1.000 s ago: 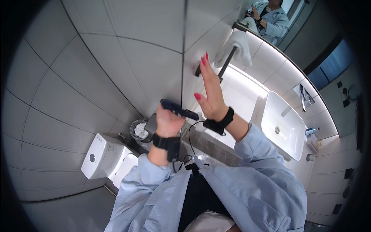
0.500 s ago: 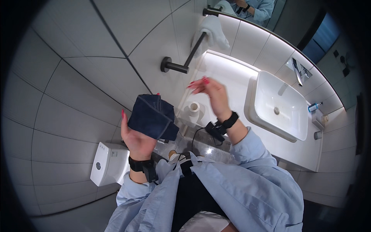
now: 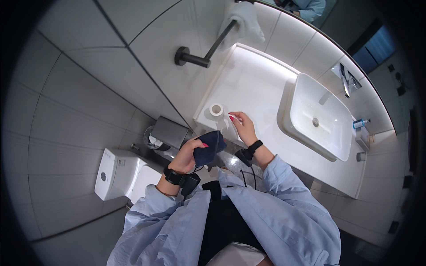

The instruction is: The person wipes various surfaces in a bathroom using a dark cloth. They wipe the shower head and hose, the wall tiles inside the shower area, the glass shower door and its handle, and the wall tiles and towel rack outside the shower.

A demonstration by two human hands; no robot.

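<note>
My left hand [image 3: 184, 157] is closed on a folded dark blue cloth [image 3: 207, 150], its thumb lying over the top. The cloth hangs in front of the counter's near left corner. Close by on the right, my right hand [image 3: 245, 129] has thumb and fingers drawn together at the loose end of a toilet paper roll [image 3: 216, 111]. That roll stands upright on the white counter, and its loose paper lies beneath my right fingers. Black bands with small dark devices wrap both wrists.
Right of my hands, a white basin [image 3: 321, 117] sits on the counter [image 3: 262, 95]. A white towel [image 3: 247, 26] hangs over a dark wall bar [image 3: 191, 58]. To the left are a toilet [image 3: 108, 173], a grey box [image 3: 170, 132] and a waste bin [image 3: 151, 138]. A blue bottle [image 3: 359, 123] stands beyond the basin.
My left hand has moved right and closed around the cloth, which lay spread on the open palm. My right hand has lowered to the toilet paper's loose end. The view has shifted slightly.
</note>
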